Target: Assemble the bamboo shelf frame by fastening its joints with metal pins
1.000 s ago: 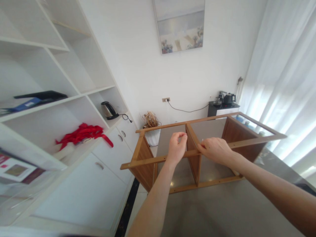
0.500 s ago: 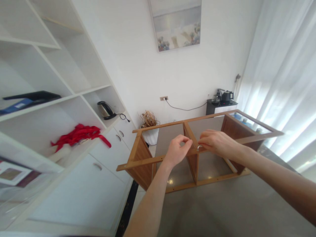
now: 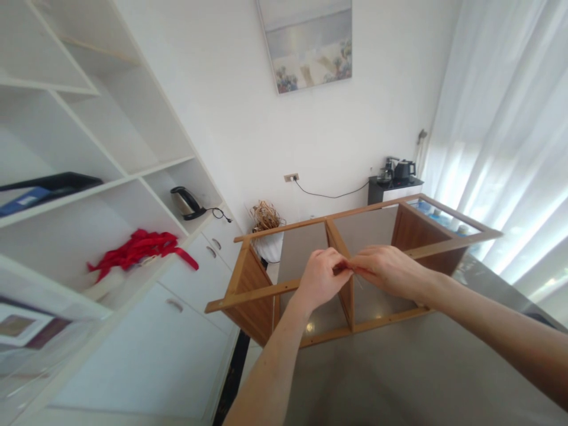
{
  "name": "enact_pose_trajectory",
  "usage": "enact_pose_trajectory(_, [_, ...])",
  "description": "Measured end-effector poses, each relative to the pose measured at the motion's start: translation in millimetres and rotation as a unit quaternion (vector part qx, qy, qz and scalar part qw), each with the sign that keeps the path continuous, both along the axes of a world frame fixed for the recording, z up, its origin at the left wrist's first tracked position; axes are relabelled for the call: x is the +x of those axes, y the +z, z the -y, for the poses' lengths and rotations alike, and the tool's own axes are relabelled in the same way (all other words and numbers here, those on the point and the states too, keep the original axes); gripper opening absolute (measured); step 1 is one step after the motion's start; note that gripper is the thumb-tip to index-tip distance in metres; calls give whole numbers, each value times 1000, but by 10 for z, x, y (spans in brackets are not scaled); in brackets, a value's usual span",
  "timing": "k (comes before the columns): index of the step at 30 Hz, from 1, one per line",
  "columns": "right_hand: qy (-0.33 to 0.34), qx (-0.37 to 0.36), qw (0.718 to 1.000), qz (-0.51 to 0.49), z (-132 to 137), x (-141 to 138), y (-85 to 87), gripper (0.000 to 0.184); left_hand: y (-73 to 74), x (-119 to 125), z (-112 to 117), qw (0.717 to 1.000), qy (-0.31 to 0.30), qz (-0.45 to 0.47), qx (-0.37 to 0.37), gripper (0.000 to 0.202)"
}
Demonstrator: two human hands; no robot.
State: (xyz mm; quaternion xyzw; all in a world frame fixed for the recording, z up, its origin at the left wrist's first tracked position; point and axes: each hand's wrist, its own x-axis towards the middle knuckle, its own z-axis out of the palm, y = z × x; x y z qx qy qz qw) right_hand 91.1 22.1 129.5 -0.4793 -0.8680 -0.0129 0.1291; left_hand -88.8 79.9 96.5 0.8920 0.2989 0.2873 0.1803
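My left hand (image 3: 323,276) and my right hand (image 3: 387,270) meet fingertip to fingertip over the middle of a wooden frame (image 3: 261,292). Both are closed in a pinch. A thin pale sliver (image 3: 360,283) shows just under the right fingertips, too small to name; whatever else lies between the fingers is hidden. Behind and below the hands, the frame's middle divider (image 3: 339,238) runs from the back rail to the front. The frame has an upright panel at each end and rests on a grey table (image 3: 399,367).
White shelving (image 3: 151,160) stands on the left, holding a kettle (image 3: 187,203) and red ribbon-like cloth (image 3: 141,251). Bottles (image 3: 437,218) show through the frame's right end. A small black-topped cabinet (image 3: 393,186) with a coffee set is by the curtain (image 3: 501,130).
My hands have come together; they were apart, with a small shiny thing at the right fingertips. That shiny thing is now mostly hidden. The view has shifted slightly.
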Motion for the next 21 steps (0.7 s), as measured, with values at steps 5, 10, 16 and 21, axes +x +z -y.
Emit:
enact_pose_trajectory(5, [55,22,996,64,3,-36,110,28,19,-41,-45,993,-33,39,-110,10])
enact_pose_trajectory(10, [-73,10,992,100,-75,-266,154,24,30,-130,-116,960,7,202,-195,16])
enact_pose_trajectory(16, [-236,-90,967,34,-202,-336,73,27,47,-128,-86,978,32,147,-144,13])
enact_pose_trajectory(21, [-221,-108,969,16,-62,-222,76,41,31,-69,-58,993,-23,84,-82,16])
